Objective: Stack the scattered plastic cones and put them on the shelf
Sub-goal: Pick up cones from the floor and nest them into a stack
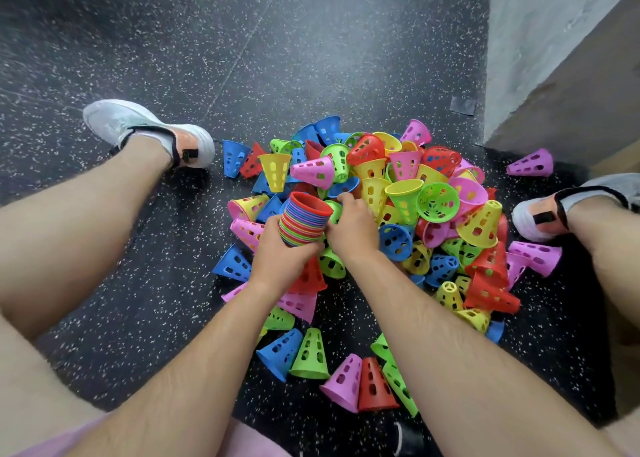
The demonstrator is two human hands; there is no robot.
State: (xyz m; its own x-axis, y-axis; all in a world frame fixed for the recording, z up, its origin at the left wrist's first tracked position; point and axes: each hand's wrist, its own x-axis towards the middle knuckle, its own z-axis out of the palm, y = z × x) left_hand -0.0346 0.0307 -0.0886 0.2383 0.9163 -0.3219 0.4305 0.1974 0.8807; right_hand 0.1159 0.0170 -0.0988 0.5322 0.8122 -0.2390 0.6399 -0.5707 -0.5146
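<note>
The stack (304, 219) loses its lower end inside the left grip (280, 252). The right grip (353, 228) has fingertips sunk in the pile (433, 197), hold unreadable. The right shoe (588, 200) is cropped at the edge.

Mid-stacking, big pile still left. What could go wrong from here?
1. The left hand alone holds the stack; pressing another cone on could make it slip or spill.
2. The right hand reaches for a green cone in the heaped pile; pulling it out may tumble its neighbours farther out.
3. A lone pink cone lies apart by the wall and is easy to miss.
</note>
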